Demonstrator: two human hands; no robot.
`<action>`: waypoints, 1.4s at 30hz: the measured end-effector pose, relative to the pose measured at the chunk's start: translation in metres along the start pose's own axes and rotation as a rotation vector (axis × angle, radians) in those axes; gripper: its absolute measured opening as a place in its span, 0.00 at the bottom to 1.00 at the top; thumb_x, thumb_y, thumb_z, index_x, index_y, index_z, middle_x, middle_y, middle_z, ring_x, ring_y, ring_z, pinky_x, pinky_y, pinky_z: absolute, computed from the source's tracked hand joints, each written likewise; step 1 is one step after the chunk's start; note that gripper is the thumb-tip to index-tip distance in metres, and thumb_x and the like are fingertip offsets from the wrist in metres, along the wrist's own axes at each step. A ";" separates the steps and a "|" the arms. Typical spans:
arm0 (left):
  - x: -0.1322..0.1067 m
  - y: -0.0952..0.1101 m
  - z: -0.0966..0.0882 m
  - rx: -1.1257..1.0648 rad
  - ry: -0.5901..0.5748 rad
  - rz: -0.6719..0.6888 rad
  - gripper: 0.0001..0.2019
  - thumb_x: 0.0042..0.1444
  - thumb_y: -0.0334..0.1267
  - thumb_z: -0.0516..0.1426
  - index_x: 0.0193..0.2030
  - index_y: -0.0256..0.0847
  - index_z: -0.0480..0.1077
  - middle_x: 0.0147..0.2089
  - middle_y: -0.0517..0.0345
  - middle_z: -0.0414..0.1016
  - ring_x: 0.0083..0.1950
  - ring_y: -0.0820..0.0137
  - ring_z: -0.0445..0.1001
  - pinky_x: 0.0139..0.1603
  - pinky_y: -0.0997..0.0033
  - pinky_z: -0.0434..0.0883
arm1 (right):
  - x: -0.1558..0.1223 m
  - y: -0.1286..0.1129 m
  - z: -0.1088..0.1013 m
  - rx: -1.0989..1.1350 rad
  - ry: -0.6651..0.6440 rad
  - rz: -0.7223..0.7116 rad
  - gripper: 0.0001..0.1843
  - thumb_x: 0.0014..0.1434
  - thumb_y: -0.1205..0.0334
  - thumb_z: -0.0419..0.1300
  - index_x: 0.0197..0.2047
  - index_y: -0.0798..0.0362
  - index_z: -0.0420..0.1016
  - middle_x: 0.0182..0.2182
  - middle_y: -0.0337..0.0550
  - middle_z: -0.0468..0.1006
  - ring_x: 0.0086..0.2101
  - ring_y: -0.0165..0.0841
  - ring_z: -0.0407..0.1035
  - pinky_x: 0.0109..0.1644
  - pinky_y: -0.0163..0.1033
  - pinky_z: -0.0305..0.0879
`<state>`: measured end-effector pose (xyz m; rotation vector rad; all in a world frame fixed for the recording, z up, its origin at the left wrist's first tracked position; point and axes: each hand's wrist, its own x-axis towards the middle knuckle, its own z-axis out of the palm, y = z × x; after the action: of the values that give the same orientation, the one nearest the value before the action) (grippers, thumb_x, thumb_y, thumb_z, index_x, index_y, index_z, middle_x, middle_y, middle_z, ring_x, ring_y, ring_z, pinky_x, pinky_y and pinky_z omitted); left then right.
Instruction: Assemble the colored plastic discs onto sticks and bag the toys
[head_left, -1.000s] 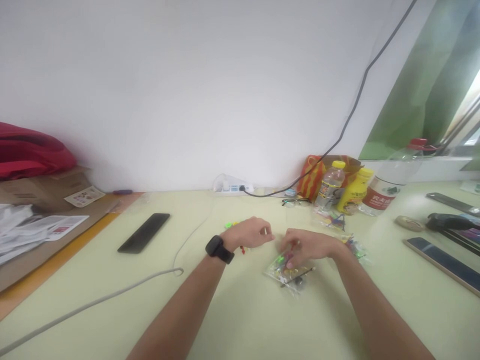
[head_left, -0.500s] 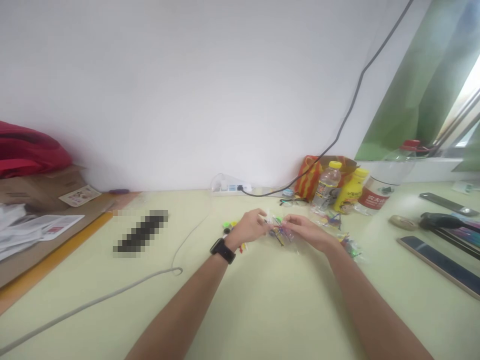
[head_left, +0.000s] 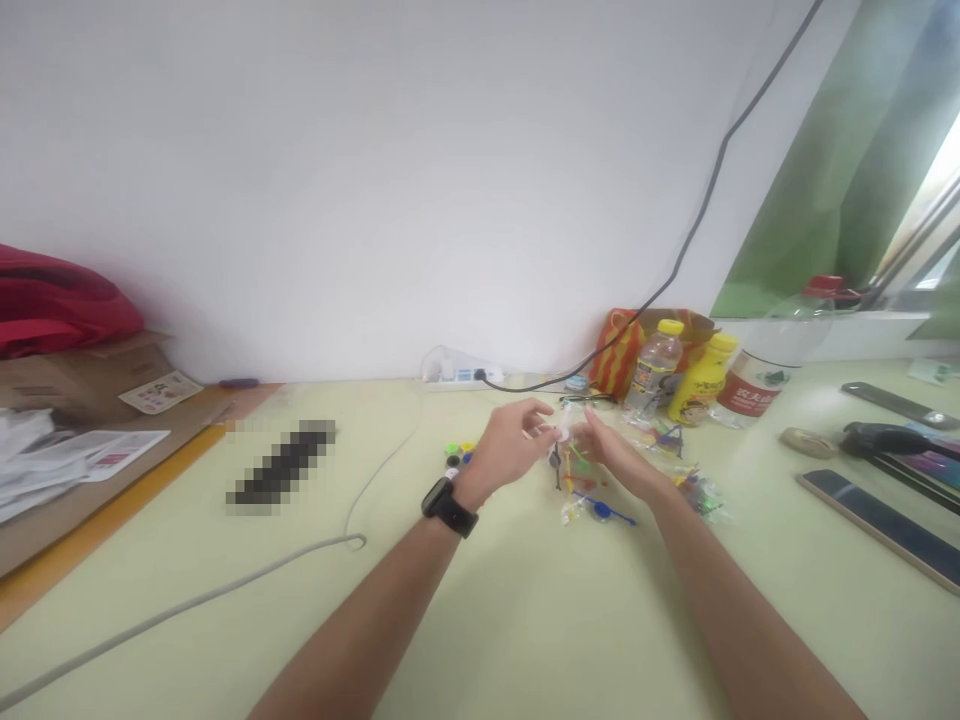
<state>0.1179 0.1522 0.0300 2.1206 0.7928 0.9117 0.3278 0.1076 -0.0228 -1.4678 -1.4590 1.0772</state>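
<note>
Already, some pieces (head_left: 602,511) lie loose on the tabletop (head_left: 480,620) near your half-curled left hand (head_left: 514,445) and right hand (head_left: 622,460); whether they pinch the clear bag (head_left: 572,412) between them, I cannot tell. Rightward, a packet (head_left: 703,493) looks unopened.

Lower right of the frame's centre, your long blue plastic piece (head_left: 602,511) lies before your bare right hand (head_left: 619,460); your yellow-capped clear plastic bottle (head_left: 655,377) stands behind both.

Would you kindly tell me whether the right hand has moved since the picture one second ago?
Yes; judged against the power strip, the right hand has shifted forward, toward the wall.
</note>
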 end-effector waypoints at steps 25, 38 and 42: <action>0.011 -0.032 -0.016 -0.108 0.351 -0.065 0.14 0.62 0.41 0.58 0.54 0.44 0.72 0.60 0.50 0.74 0.61 0.59 0.72 0.57 0.59 0.72 | 0.031 0.011 -0.014 0.344 0.477 -0.113 0.28 0.47 0.45 0.68 0.49 0.45 0.69 0.34 0.40 0.77 0.31 0.35 0.72 0.39 0.43 0.71; 0.005 -0.033 -0.023 0.205 0.202 -0.081 0.10 0.59 0.40 0.58 0.46 0.43 0.76 0.53 0.52 0.79 0.54 0.59 0.75 0.58 0.58 0.70 | 0.065 -0.017 -0.032 -0.182 0.493 -0.093 0.13 0.46 0.53 0.65 0.35 0.50 0.74 0.35 0.45 0.77 0.42 0.43 0.70 0.46 0.46 0.66; 0.003 -0.032 -0.026 0.223 0.091 -0.058 0.07 0.57 0.39 0.59 0.33 0.44 0.79 0.41 0.55 0.83 0.45 0.60 0.78 0.53 0.61 0.72 | 0.039 -0.044 -0.021 -0.395 -0.260 -0.168 0.12 0.48 0.54 0.66 0.37 0.47 0.81 0.39 0.41 0.81 0.40 0.39 0.72 0.44 0.40 0.67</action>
<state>0.0915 0.1821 0.0195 2.2460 1.0391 0.9307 0.3325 0.1485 0.0240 -1.4711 -2.0331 0.9373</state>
